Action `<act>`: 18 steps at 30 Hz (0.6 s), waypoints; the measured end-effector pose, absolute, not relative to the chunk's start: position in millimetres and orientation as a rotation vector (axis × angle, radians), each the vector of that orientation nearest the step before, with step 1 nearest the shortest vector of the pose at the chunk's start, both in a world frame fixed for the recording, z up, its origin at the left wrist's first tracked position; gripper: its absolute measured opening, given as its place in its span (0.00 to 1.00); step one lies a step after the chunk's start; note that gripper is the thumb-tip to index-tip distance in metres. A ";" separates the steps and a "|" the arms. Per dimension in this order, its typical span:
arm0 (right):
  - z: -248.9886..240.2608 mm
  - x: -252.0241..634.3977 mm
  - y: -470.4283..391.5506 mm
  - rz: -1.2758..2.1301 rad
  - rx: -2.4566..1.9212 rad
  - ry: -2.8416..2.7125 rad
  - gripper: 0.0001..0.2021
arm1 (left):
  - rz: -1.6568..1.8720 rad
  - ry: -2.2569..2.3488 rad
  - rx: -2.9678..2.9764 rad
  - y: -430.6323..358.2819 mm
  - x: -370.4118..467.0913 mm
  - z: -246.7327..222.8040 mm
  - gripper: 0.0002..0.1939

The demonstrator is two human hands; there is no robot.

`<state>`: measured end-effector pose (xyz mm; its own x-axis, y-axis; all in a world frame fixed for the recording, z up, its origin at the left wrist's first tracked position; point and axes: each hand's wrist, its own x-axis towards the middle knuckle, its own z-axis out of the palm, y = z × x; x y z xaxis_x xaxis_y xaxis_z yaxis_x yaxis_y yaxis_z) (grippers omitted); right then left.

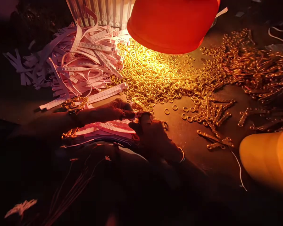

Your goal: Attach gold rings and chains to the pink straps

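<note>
My left hand (115,110), dark against the lamp light, has its fingers curled together at the near edge of the gold rings (155,72); what they pinch is too dark to tell. Close beside it on the right, my right hand (149,128) is bent with fingertips pressed together, and anything between them is hidden. Below both hands lies a bundle of pink straps (106,129) with gold rings at its left end. A large pile of pink straps (82,59) spreads out at the upper left.
A red lamp shade (172,25) hangs over the rings. Gold chain-like pieces (266,69) are heaped at the right, with several loose ones (214,141) nearer. A yellow cylindrical container (261,153) lies at the right edge. Ribbed material (103,12) stands behind the straps.
</note>
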<state>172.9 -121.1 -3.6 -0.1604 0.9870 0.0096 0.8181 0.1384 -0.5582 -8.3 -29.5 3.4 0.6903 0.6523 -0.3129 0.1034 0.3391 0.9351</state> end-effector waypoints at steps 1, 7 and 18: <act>-6.9 171.8 -128.5 0.598 -1.747 -2.062 0.18 | 0.398 0.740 1.212 -37.4 -10.0 2.0 0.10; -4.1 162.7 -140.7 0.727 -1.810 -1.914 0.14 | 0.449 0.705 1.251 -67.4 -16.6 -0.5 0.12; -8.2 158.4 -121.6 1.170 -1.602 -1.952 0.10 | 0.471 0.747 1.100 -67.0 -13.1 -19.2 0.16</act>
<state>158.4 -121.6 -8.2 -0.2949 0.9293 -0.2224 0.6344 0.0164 -0.7728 -13.1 -67.0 -19.2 0.6705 0.6765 -0.3045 0.0179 0.3955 0.9183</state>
